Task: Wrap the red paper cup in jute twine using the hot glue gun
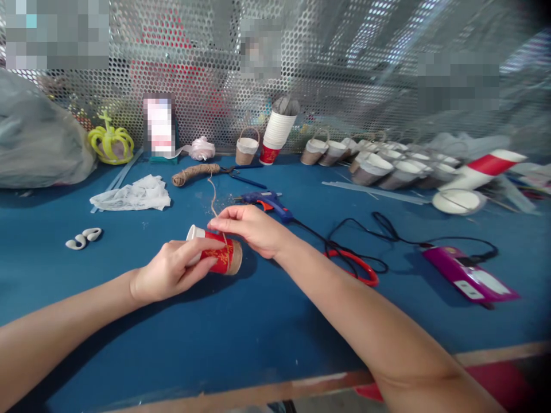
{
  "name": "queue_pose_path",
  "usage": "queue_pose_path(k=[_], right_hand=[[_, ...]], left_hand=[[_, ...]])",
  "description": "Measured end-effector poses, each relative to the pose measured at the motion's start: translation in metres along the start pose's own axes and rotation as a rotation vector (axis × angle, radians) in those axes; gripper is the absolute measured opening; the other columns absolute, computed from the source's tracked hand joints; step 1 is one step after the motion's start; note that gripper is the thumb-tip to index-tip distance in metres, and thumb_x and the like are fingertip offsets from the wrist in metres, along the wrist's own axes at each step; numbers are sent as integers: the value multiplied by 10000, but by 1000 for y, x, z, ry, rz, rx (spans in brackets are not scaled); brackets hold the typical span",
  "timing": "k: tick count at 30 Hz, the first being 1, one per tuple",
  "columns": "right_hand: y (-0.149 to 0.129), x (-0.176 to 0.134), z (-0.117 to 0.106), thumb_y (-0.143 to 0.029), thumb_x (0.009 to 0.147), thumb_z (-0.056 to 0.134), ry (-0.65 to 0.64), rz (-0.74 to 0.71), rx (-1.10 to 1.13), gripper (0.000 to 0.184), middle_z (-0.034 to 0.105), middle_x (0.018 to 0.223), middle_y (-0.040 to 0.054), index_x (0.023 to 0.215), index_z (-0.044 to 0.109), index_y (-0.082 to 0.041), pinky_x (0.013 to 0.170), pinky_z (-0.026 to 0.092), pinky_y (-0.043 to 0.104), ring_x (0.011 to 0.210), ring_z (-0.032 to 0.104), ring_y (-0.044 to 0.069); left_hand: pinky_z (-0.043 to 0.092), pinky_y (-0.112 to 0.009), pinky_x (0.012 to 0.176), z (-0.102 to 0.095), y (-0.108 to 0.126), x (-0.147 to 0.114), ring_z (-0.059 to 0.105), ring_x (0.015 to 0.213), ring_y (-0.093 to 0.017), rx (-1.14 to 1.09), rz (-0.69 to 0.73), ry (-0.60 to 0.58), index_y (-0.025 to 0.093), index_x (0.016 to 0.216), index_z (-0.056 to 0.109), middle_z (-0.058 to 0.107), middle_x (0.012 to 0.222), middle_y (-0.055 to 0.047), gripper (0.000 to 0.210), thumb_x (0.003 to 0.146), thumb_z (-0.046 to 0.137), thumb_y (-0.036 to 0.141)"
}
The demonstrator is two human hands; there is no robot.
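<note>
My left hand (172, 267) grips a red and white paper cup (220, 263), tilted on its side with its white rim to the left. Brown twine covers the cup's base end at the right. Pinched between the fingers of my right hand (253, 226) is the loose twine (213, 198), just above the cup. That strand runs back to a wound bundle of twine (196, 174) lying on the table. A blue glue gun (269, 202) rests just beyond my right hand.
Pliers (232, 171), a white cloth (133, 195) and white earbuds (84, 238) lie around the hands. Several twine-wrapped cups (372, 169) stand back right, near a cup stack (279, 129). A black cord crosses towards a purple power strip (469, 274). Perforated metal (206, 74) rises behind.
</note>
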State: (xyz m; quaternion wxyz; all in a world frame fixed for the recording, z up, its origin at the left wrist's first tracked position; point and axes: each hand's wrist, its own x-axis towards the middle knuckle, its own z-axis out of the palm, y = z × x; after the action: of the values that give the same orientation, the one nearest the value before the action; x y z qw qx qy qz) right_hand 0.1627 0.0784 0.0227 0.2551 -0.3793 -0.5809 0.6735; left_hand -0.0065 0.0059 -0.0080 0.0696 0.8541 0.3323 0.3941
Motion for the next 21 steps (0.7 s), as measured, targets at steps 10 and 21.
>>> queue_pose_path(k=[10,21], right_hand=[[-9,0,-10,-334,614,728,116,-172,58,220,601,676,-16,616,582,-170,666,387,260,683,521,102],[-8,0,-8,-347,613,724,175,-154,-81,230,593,660,-7,620,583,-165,649,389,268,667,512,109]], left_hand=[[414,-142,454,3,-1,4,498,488,-64,-259,-471,80,119,978,596,635,671,-10,220,866,473,263],[436,-138,488,0,2,3,548,525,-64,-192,-357,64,139,970,601,666,726,-7,179,861,488,224]])
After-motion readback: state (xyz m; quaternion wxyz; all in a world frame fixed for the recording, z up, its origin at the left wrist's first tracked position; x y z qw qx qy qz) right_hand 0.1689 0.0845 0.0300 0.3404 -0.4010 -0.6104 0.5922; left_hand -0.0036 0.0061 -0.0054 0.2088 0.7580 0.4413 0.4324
